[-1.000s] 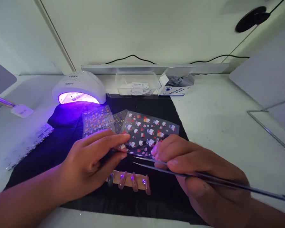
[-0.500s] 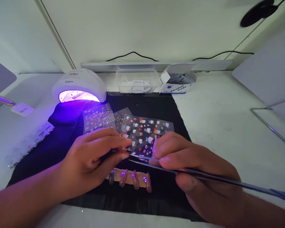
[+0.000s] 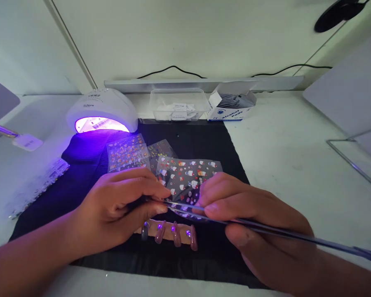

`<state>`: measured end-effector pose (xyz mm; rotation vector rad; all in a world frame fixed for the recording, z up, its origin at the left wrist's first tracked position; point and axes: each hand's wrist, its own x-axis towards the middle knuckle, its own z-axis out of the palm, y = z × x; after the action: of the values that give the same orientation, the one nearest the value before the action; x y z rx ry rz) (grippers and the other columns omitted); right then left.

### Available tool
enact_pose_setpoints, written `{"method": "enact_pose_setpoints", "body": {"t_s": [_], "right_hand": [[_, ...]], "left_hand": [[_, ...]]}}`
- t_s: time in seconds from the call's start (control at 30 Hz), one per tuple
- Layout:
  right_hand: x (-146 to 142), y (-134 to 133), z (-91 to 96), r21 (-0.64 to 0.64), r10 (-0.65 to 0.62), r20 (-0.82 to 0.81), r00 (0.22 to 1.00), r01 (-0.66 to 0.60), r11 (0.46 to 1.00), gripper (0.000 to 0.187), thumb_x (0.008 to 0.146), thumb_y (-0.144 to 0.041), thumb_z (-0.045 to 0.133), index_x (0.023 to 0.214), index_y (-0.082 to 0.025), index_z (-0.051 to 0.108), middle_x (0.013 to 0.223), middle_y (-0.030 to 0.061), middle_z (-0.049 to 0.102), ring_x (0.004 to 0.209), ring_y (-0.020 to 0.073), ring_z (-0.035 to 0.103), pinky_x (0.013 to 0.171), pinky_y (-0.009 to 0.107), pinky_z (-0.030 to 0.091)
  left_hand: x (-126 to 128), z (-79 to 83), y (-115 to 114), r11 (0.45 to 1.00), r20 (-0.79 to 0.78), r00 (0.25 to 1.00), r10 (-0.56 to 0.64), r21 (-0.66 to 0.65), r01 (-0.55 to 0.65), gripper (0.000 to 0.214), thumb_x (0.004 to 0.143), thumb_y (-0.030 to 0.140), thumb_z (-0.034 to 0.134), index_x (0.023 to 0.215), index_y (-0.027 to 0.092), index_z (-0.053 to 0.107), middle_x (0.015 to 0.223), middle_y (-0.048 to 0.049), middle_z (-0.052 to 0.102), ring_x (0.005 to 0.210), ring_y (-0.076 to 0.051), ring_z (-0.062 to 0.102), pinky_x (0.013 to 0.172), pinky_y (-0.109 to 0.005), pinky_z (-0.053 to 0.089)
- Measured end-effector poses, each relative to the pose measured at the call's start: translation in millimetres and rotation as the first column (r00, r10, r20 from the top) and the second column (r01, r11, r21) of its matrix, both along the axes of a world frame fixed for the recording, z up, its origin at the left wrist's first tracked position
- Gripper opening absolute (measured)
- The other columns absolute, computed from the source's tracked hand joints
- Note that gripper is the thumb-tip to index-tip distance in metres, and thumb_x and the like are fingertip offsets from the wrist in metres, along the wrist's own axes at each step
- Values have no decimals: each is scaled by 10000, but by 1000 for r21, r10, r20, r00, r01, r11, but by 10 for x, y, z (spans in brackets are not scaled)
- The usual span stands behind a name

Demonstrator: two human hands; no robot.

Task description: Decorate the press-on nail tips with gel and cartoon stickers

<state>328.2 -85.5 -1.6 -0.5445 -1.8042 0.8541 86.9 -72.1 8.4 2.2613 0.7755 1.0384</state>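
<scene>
- The sticker sheet (image 3: 188, 175), clear with small red and white figures, is held up between both hands above the black mat (image 3: 204, 134); its near edge curls.
- The left hand (image 3: 123, 206) pinches the sheet's near left corner between thumb and forefinger.
- The right hand (image 3: 266, 218) grasps the tweezers (image 3: 284, 234), its fingertips also against the sheet's right side; the tweezer tips reach the left thumb and forefinger, and whether they nip anything is too small to tell.
- Just below the hands, a tan strip (image 3: 168, 234) lies on the mat, its left end running behind the left hand.
- Room for moving: dark mat lies between the sheet's far edge and the tub, a narrower band runs below the strip, and white worktop (image 3: 284, 144) spreads right of the mat's slanting edge.
- Counted: two hands, one pair of tweezers, one held sheet, four nails (image 3: 177, 235) in view on the strip, each with a bright violet glint near its top.
- At least two other sheets (image 3: 128, 152) overlap beyond the left hand.
- Along the back stand one glowing lamp (image 3: 108, 105), one clear tub (image 3: 156, 108) and one box of alcohol pads (image 3: 230, 113).
- Against a second ago, the tweezer tips sit further left and closer together, and the sheet, flatter then, has bent, its far edge lower in view.
</scene>
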Motion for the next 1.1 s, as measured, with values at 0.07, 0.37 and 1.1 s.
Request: {"method": "enact_pose_setpoints", "body": {"t_s": [0.07,0.37,1.1], "right_hand": [[2,-1,-5,-4,8,-10,1000,-8,1000,201,919,-209,639,1092,-213,742,896,68,720,818,188,687,757,353,577],[20,8,-23,5,52,-46,998,-52,999,189,904,-167,649,1069,-164,742,889,73,719,831,182,693,774,352,575],[-14,45,-18,10,52,-73,996,-51,999,188,926,-222,633,1059,-197,764,822,74,732,779,190,693,722,354,583]], "left_hand": [[-3,0,-6,1000,5,1000,-1,-12,1,75,915,120,670,978,160,677,833,-2,708,736,-77,681,668,-128,548],[35,26,-5,997,41,999,-5,-74,8,55,892,120,696,937,151,695,790,-16,713,701,-96,681,643,-157,554],[36,28,-39,993,60,998,17,-117,-10,87,859,84,710,913,151,703,753,-11,704,662,-90,654,615,-155,534]]}}
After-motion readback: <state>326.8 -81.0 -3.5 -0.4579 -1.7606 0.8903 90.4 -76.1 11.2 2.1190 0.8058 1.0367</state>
